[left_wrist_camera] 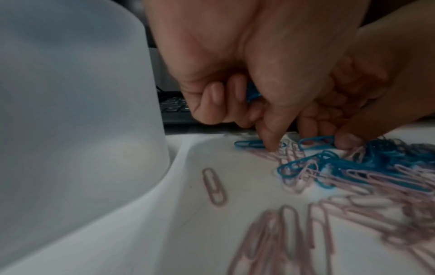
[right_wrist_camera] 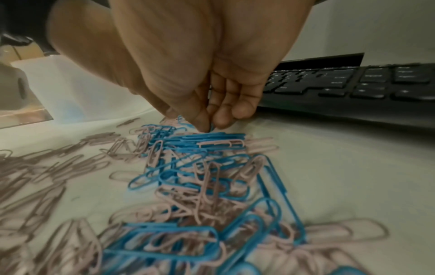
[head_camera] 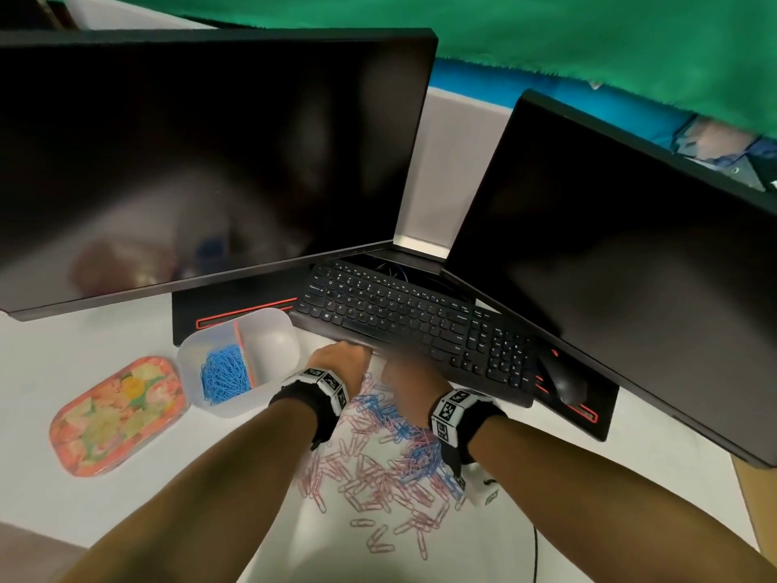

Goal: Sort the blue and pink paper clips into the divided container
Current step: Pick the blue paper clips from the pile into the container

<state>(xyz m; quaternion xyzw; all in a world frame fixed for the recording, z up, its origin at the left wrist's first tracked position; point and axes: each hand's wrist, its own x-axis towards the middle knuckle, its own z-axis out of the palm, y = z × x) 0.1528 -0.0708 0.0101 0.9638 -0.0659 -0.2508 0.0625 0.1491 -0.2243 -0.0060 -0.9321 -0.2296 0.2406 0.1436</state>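
A heap of pink and blue paper clips [head_camera: 378, 452] lies on the white desk in front of me. The translucent divided container [head_camera: 273, 397] stands to its left, with blue clips [head_camera: 223, 372] in its left compartment and the right compartment [head_camera: 269, 342] bare. My left hand [left_wrist_camera: 259, 121] is curled round a few blue clips [left_wrist_camera: 253, 93], and its forefinger presses a blue clip [left_wrist_camera: 247, 144] on the desk. My right hand [right_wrist_camera: 212, 124] pinches a blue clip [right_wrist_camera: 211, 128] at the far edge of the heap [right_wrist_camera: 200, 176]; it is blurred in the head view.
A black keyboard [head_camera: 420, 326] lies just beyond both hands, with a mouse [head_camera: 563, 380] at its right end. Two dark monitors [head_camera: 202, 162] [head_camera: 630, 267] stand behind. A floral tray [head_camera: 117, 414] lies left of the container. The container wall [left_wrist_camera: 70, 93] is close to my left hand.
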